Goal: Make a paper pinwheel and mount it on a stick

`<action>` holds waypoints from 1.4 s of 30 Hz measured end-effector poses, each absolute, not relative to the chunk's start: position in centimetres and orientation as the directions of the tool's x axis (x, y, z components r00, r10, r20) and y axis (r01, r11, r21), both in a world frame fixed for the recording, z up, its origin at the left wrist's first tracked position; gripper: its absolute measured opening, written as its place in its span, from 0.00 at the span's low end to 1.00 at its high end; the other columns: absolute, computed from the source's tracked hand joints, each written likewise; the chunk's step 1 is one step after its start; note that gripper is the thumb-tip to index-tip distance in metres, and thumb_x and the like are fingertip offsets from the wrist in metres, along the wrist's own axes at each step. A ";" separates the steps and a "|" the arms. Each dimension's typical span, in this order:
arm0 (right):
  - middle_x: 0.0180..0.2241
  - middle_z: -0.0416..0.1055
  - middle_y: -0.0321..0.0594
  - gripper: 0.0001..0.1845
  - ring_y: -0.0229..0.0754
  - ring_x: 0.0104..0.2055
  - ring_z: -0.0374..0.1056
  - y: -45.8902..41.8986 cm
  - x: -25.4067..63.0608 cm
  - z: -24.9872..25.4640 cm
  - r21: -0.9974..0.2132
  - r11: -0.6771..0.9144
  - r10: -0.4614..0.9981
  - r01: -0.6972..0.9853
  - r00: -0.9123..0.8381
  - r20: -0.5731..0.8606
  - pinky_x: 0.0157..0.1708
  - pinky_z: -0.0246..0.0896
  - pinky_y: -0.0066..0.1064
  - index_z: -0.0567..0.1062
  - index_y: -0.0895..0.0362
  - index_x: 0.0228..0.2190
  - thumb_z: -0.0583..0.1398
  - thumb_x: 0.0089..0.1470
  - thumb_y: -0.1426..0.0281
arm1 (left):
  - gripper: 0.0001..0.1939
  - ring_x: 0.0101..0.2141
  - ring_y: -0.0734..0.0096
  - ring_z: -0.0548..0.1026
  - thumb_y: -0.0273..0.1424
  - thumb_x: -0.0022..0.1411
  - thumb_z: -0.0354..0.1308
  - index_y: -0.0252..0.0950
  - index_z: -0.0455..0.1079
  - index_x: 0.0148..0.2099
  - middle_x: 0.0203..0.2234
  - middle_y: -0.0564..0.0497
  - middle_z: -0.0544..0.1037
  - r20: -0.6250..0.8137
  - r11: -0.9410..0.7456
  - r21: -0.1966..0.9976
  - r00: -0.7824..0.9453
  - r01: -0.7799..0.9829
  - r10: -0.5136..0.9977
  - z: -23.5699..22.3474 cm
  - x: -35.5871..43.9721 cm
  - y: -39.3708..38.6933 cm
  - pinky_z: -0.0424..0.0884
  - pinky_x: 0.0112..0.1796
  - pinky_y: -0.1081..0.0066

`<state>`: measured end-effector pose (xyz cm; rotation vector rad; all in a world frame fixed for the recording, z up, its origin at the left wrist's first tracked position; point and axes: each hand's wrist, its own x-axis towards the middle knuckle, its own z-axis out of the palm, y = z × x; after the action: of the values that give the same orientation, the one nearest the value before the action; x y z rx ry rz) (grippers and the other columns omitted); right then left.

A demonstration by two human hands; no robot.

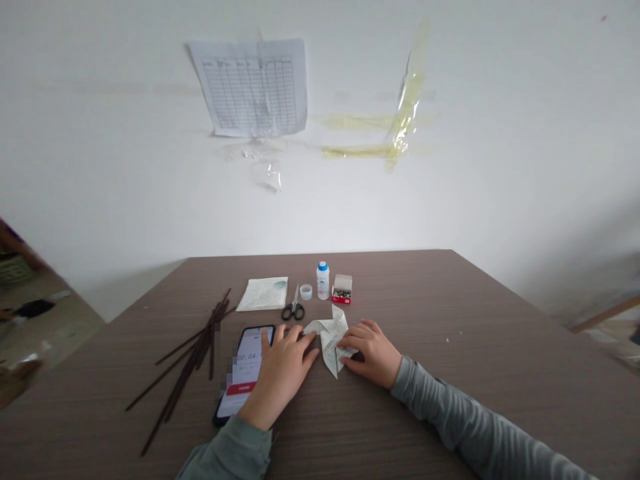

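Observation:
A pinwheel [332, 337] folded from printed paper lies on the table between my hands. My left hand [284, 367] reaches over the phone with its fingers spread, and its index fingertip rests at the pinwheel's left blade. On the other side, my right hand [373, 350] has its thumb and fingers closed around the right blade, partly covering it. Just beyond the pinwheel are black-handled scissors [293, 311] and a red box [342, 291] of small metal pieces, its flap raised.
A phone [245, 367] showing a timer lies under my left forearm. Several thin dark sticks [193, 357] are piled at left. Folded paper sheets [263, 294], a small clear cup [306, 291] and a white bottle [323, 281] with a blue cap stand farther back, before the wall.

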<state>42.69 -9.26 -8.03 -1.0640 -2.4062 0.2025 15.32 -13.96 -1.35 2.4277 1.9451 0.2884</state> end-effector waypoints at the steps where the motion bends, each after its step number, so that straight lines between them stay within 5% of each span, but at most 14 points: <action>1: 0.54 0.96 0.39 0.15 0.59 0.57 0.91 -9.3 42.7 -8.0 -0.332 0.685 0.726 0.648 -0.573 0.380 0.81 0.77 0.63 0.93 0.38 0.54 0.75 0.70 0.67 | 0.23 0.75 0.29 0.81 0.32 0.86 0.68 0.55 0.92 0.74 0.71 0.41 0.92 0.127 -0.220 0.130 0.204 0.967 0.971 -1.3 15.4 -14.0 0.70 0.79 0.18; 10: 0.57 0.97 0.47 0.29 0.59 0.62 0.92 -9.8 43.0 -7.5 -0.356 0.682 0.731 0.639 -0.580 0.360 0.87 0.68 0.72 0.93 0.46 0.60 0.67 0.63 0.80 | 0.23 0.76 0.30 0.82 0.32 0.87 0.69 0.57 0.92 0.75 0.71 0.43 0.92 0.110 -0.190 0.098 0.180 0.977 0.978 -0.8 15.9 -14.1 0.70 0.81 0.18; 19: 0.53 0.97 0.43 0.14 0.59 0.58 0.93 -9.2 43.5 -8.1 -0.498 0.619 0.783 0.607 -0.523 0.337 0.85 0.70 0.73 0.94 0.43 0.52 0.68 0.79 0.70 | 0.23 0.75 0.32 0.82 0.29 0.89 0.63 0.50 0.93 0.73 0.73 0.43 0.91 0.132 -0.253 0.116 0.238 0.960 0.962 -1.5 15.5 -13.7 0.71 0.81 0.20; 26: 0.47 0.97 0.41 0.13 0.60 0.54 0.94 -8.7 43.4 -8.8 -0.644 0.505 0.861 0.574 -0.389 0.329 0.86 0.70 0.72 0.93 0.44 0.55 0.71 0.74 0.68 | 0.23 0.72 0.32 0.86 0.25 0.86 0.67 0.53 0.93 0.72 0.66 0.46 0.95 0.186 -0.249 0.142 0.221 0.958 0.957 -2.5 15.5 -13.2 0.74 0.80 0.19; 31: 0.43 0.94 0.39 0.04 0.59 0.47 0.93 -8.8 43.3 -8.7 -0.701 0.504 0.864 0.504 -0.286 0.416 0.72 0.86 0.63 0.88 0.44 0.46 0.74 0.71 0.63 | 0.24 0.71 0.31 0.86 0.27 0.88 0.64 0.50 0.90 0.76 0.67 0.44 0.95 0.201 -0.269 0.134 0.240 0.954 0.950 -2.6 15.7 -13.3 0.75 0.79 0.18; 36: 0.40 0.93 0.38 0.03 0.57 0.44 0.92 -8.7 43.2 -9.0 -0.650 0.559 0.828 0.515 -0.316 0.463 0.71 0.86 0.60 0.90 0.44 0.43 0.73 0.72 0.66 | 0.24 0.71 0.32 0.85 0.31 0.91 0.62 0.52 0.90 0.77 0.68 0.42 0.94 0.177 -0.251 0.108 0.230 0.962 0.957 -2.2 16.2 -13.6 0.75 0.78 0.21; 42: 0.41 0.93 0.42 0.07 0.56 0.43 0.90 -8.7 42.9 -9.8 -0.593 0.588 0.797 0.550 -0.274 0.538 0.54 0.91 0.47 0.92 0.45 0.48 0.72 0.75 0.68 | 0.24 0.75 0.28 0.83 0.37 0.88 0.68 0.52 0.88 0.79 0.69 0.40 0.93 0.153 -0.217 0.122 0.197 0.969 0.968 -1.7 16.9 -14.0 0.70 0.82 0.17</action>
<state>42.95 -8.65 -9.79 -1.0747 -1.9635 0.3662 16.91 -14.01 -1.74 2.4320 1.9673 0.3093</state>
